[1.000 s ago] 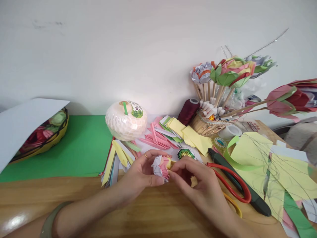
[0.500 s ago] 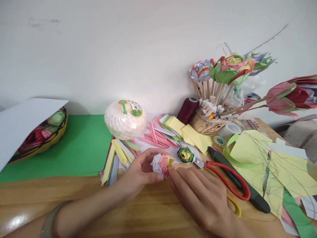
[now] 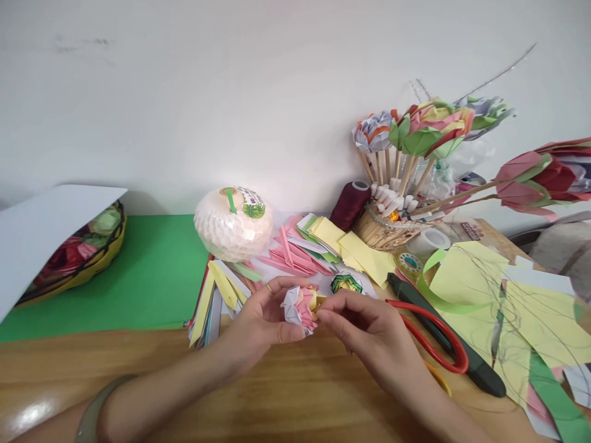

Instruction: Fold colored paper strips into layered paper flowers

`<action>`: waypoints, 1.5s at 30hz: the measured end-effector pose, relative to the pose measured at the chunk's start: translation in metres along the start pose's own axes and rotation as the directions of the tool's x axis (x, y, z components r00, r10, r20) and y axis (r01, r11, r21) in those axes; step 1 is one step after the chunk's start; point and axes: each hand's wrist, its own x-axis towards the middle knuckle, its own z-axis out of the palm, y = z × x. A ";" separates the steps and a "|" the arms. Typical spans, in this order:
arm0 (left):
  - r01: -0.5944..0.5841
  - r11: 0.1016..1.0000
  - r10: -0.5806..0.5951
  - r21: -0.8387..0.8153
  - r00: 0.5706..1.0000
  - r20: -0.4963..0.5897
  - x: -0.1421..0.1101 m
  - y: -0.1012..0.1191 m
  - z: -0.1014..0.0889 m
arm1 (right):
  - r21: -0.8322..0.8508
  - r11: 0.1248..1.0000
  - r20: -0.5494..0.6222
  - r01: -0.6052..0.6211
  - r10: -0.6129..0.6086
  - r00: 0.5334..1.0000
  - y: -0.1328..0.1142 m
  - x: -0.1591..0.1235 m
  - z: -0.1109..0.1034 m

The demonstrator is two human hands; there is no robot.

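A small paper flower (image 3: 301,309) with white, pink and yellow folded petals is held above the near part of the wooden table. My left hand (image 3: 265,317) is closed around its white side, thumb below and fingers behind. My right hand (image 3: 364,326) pinches a yellow petal at the flower's right side between thumb and forefinger. Just behind my right hand lies a green and yellow folded paper piece (image 3: 346,283), partly covered by that hand. Red-handled scissors or pliers (image 3: 455,351) lie right of my right hand, their front end hidden.
Folded paper strips (image 3: 295,252) and yellow slips (image 3: 364,252) lie behind my hands. A wrapped coconut (image 3: 234,224) stands beside a green sheet (image 3: 157,277). At right are a basket (image 3: 383,234) of paper flowers, a maroon thread spool (image 3: 351,206), a dark-handled tool (image 3: 480,369) and yellow sheets (image 3: 545,314) under loose wire.
My right hand turned over and away from the flower's edge, then came back to pinch a yellow petal. My left hand keeps its hold on the flower, nearly still.
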 end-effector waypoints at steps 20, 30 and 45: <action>0.009 0.999 -0.008 0.045 1.000 -0.010 0.001 0.000 0.001 | -0.247 0.941 -0.006 0.231 -0.240 0.971 0.001 -0.001 0.003; 0.045 0.999 -0.045 0.007 0.998 -0.044 0.000 0.001 0.001 | -0.135 0.988 -0.015 0.077 -0.080 0.997 -0.003 -0.002 0.005; 0.145 0.979 -0.134 -0.142 0.987 0.085 -0.004 0.007 -0.003 | -0.099 0.950 -0.239 0.297 -0.312 0.920 -0.003 -0.007 -0.004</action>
